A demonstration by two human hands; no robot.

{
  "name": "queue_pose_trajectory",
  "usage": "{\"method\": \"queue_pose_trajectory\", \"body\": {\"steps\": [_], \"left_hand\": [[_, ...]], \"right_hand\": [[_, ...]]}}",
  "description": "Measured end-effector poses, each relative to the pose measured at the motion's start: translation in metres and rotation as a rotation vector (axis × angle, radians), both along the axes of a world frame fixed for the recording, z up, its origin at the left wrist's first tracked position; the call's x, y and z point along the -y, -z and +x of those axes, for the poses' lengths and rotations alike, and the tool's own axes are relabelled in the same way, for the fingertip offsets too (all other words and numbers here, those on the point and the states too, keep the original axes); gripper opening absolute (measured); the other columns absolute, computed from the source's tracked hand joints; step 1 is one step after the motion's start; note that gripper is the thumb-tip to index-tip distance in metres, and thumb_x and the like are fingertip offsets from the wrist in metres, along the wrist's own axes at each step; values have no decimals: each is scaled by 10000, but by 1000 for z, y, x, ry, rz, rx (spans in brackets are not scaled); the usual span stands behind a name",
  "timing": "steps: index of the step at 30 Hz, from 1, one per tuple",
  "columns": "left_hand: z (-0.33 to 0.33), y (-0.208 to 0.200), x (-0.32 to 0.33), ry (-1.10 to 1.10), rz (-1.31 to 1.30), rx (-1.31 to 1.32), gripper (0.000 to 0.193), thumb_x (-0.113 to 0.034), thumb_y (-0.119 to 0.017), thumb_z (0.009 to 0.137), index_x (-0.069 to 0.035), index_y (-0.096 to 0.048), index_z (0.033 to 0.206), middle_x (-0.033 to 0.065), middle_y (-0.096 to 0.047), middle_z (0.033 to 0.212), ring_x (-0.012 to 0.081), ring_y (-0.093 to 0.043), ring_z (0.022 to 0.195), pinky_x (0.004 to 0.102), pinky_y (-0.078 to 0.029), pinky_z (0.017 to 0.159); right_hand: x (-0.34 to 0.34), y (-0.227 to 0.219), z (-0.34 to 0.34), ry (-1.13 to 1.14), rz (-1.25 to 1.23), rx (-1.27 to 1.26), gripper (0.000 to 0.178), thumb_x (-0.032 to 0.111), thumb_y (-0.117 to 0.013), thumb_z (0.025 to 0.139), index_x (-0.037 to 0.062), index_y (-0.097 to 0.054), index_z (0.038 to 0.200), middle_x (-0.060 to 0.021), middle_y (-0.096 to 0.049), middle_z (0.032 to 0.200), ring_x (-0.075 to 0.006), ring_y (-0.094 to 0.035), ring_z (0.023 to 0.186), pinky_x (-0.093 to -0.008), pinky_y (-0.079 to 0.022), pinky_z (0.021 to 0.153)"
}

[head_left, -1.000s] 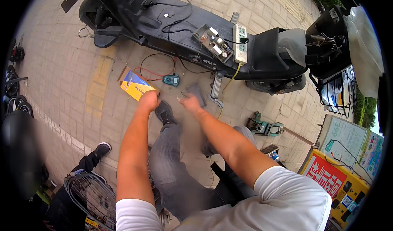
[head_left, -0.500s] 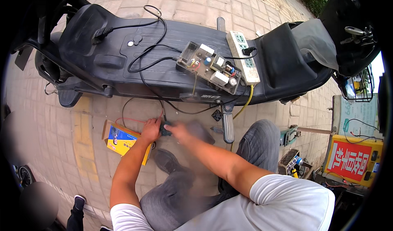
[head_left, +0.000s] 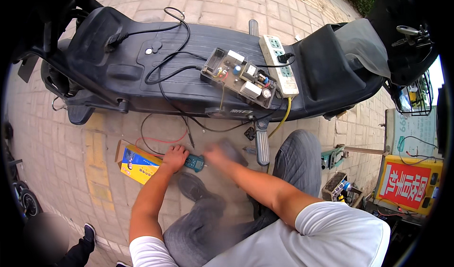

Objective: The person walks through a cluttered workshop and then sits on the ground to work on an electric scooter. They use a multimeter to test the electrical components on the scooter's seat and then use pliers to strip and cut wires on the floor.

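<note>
A teal handheld multimeter (head_left: 194, 163) lies low over the paving, in front of my feet. My left hand (head_left: 175, 158) grips its left end, fingers partly over the casing. To the right of the meter, my right hand (head_left: 215, 155) is apart from it and smeared by motion, so its fingers cannot be made out. A red test lead (head_left: 165, 140) and a black test lead (head_left: 143, 133) loop on the ground beyond my left hand. One dark probe (head_left: 190, 134) points toward the meter. A yellow and blue cardboard box (head_left: 137, 164) lies open-ended left of my left hand.
An electric scooter (head_left: 189, 96) stretches across, carrying an opened charger with exposed circuitry (head_left: 241, 78), black cables and a power strip (head_left: 286, 82). Its footpeg (head_left: 262, 146) juts toward my knee. A tool box (head_left: 336, 186) and yellow-red case (head_left: 406, 184) stand right. Another person's leg (head_left: 85, 243) shows lower left.
My right hand has moved right, off the multimeter, exposing more of its casing. My left hand stays at the meter, slightly nearer to me. The probe now lies in plain sight.
</note>
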State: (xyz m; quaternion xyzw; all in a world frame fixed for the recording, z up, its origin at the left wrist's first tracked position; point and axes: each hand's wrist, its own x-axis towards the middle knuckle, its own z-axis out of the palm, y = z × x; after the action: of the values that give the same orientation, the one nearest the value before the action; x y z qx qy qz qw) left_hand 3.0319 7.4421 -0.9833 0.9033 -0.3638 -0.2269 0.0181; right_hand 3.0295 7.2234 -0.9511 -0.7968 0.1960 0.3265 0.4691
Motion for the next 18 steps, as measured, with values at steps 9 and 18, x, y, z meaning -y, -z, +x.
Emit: {"method": "queue_pose_trajectory", "body": {"steps": [9,18], "left_hand": [[19,-74,35,-765,-546,-260,261,-182,-676,800,-22,-528,944,174,-669,833,328,-664,773,437,-504,700],[22,-67,12,-1159,-342,-920,340,-226,-653,874,43,-575,1066,115,-635,729,236,-592,613,362,-442,553]], "right_hand": [[38,62,-28,-40,244,353,416,122,-594,833,32,-574,1239,-166,-627,1177,-329,-596,1078,-398,-486,914],[-11,-40,6,102,288,-129,457,201,-607,894,23,-508,1304,-97,-623,1110,-193,-597,963,-325,-462,883]]}}
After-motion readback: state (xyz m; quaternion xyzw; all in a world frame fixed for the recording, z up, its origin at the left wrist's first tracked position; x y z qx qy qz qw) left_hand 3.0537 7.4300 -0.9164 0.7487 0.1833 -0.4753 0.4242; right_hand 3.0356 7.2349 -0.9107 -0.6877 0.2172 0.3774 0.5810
